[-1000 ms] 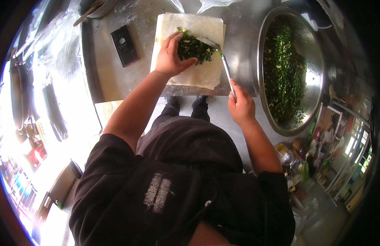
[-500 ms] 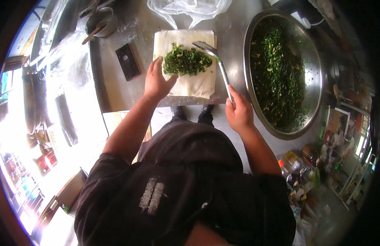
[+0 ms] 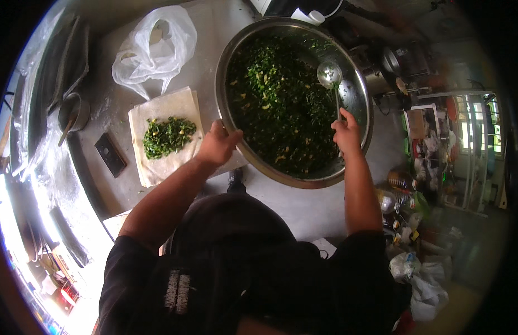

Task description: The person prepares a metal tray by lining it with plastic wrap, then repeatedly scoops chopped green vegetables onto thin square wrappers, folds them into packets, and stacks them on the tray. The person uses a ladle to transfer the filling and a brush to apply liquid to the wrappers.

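1. The large steel bowl [image 3: 356, 120] stands right of the middle on the grey worktop [image 3: 214, 33], and it is full of chopped greens [image 3: 275, 106].
2. At the far left, a small metal pot [image 3: 73, 111] stands near the edge of the worktop.
3. A dark flat rectangle [image 3: 110, 154] lies just beside a pale sheet of dough [image 3: 158, 167].
4. A small heap of greens [image 3: 168, 135] lies on this sheet.
5. Behind the sheet there is a crumpled clear plastic bag [image 3: 153, 47].
6. The left hand [image 3: 216, 146] is closed on the near left rim of the bowl.
7. The right hand [image 3: 346, 133] is clenched around the handle of a metal ladle [image 3: 330, 75], and the ladle's cup is over the greens inside the bowl.
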A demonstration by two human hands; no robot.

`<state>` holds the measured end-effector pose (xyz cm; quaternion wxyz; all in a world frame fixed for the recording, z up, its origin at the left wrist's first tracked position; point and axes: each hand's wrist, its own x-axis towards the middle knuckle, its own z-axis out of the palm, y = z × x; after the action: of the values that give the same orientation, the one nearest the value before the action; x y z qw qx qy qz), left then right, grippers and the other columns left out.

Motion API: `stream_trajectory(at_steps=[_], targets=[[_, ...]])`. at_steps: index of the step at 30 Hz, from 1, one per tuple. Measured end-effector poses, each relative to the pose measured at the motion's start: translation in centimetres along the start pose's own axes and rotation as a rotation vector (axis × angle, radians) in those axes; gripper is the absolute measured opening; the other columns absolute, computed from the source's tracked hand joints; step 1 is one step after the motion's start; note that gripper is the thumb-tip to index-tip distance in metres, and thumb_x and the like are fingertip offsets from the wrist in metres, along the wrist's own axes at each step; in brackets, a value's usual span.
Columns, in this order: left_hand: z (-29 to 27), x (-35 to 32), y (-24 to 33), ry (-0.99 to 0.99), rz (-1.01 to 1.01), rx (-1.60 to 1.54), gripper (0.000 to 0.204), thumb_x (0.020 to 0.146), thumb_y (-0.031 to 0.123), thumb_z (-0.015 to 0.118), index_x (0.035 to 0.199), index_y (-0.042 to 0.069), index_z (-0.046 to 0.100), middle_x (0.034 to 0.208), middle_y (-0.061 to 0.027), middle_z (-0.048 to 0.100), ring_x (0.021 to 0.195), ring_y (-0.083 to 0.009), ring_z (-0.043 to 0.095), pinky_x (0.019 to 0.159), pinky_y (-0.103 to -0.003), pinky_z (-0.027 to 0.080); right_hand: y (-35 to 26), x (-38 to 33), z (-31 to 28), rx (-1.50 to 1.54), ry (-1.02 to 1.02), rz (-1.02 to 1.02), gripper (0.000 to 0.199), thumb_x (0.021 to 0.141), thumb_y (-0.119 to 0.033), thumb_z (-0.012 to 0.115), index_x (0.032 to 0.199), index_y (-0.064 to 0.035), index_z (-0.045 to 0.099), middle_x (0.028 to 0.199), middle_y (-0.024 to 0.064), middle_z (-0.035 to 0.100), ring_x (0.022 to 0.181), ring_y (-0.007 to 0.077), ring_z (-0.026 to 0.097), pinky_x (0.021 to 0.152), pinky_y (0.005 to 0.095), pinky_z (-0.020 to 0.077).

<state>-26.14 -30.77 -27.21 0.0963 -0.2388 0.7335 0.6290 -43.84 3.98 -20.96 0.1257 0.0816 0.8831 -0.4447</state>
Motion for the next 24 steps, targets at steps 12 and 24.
stream_trajectory(at_steps=[12,24], targets=[[2.2,3.4,1.9,0.419,0.013,0.317,0.037,0.088,0.025,0.058,0.112,0.001,0.041,0.086,-0.038,0.065,0.086,-0.0602,0.062,0.08,-0.062,0.05,-2.5,14.0,2.0,-0.392,-0.25,0.048,0.055,0.095,-0.018,0.064,0.149,-0.0105,0.054,0.108,0.0131,0.073,0.073,0.0209,0.068,0.063,0.0378,0.0542],[3.5,3.8,2.1,0.562,0.007,0.198,0.039,0.09,0.03,0.065,0.107,-0.002,0.051,0.092,-0.0311,0.066,0.088,-0.0495,0.066,0.083,-0.054,0.052,1.7,12.1,-4.1,0.273,-0.429,0.156,0.053,0.101,-0.014,0.053,0.152,-0.0029,0.045,0.089,0.0065,0.063,0.052,0.0083,0.047,0.043,0.0247,0.0369]])
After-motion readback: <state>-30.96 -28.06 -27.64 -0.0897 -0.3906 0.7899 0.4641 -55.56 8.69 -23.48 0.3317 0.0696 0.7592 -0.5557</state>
